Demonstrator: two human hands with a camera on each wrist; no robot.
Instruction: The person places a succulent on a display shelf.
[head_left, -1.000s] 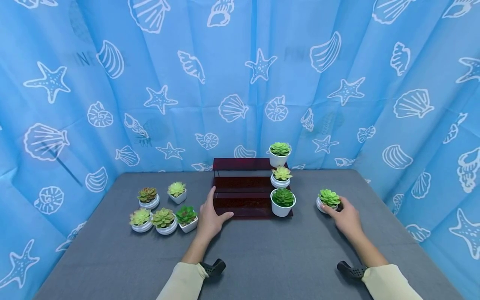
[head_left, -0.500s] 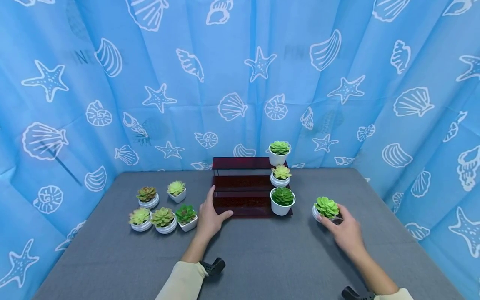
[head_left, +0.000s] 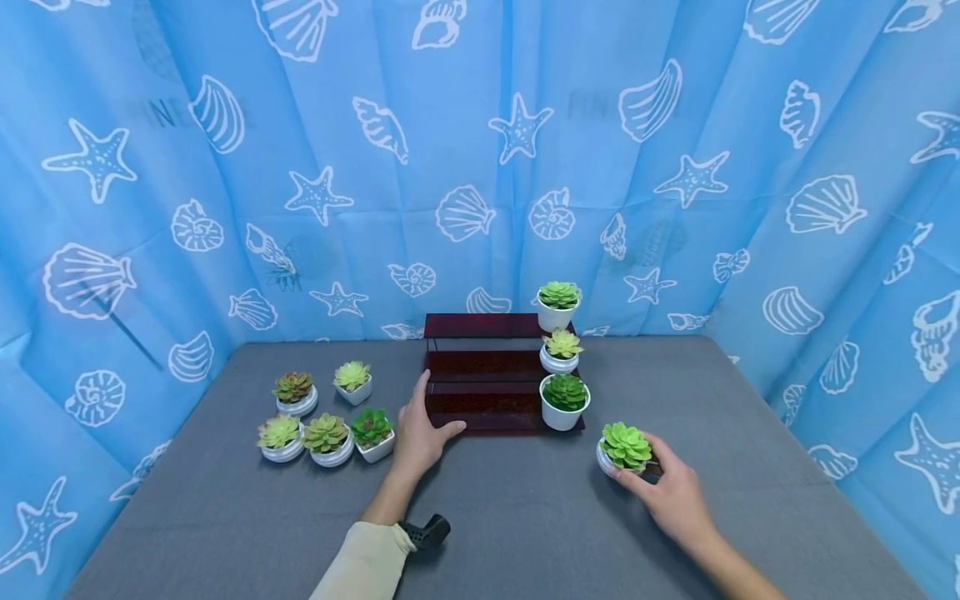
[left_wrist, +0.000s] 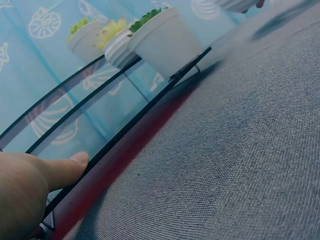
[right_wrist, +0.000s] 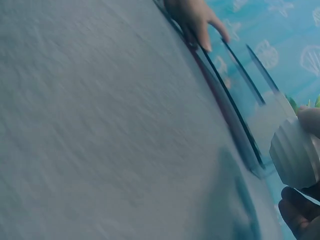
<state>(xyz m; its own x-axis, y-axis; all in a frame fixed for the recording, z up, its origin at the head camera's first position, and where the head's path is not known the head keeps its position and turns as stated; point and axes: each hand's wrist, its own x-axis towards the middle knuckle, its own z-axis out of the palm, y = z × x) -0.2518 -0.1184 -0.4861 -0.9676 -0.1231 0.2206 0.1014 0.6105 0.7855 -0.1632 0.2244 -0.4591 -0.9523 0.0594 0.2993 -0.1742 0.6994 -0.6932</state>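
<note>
Rack (head_left: pixel 480 367) on tbl (head_left: pixel 510 517), curtain (head_left: pixel 480 167) behind; 3 plants (head_left: pixel 561 343) on R end, 5 plants (head_left: pixel 326 436) L, 1 plant (head_left: pixel 626 447) R.

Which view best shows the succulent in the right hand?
The head view: the green succulent shows whole from above, with some of its white pot. The right wrist view shows mainly the pot, cropped at the edge; the left wrist view, just the pot's lower part.

Room to pass lies over the gray tablecloth (head_left: pixel 525 521) before the tiered shelf (head_left: pixel 483 367), whose right end three potted succulents (head_left: pixel 560 358) block and whose left front corner the left hand (head_left: pixel 417 437) (thumb outspread) obstructs.
</note>
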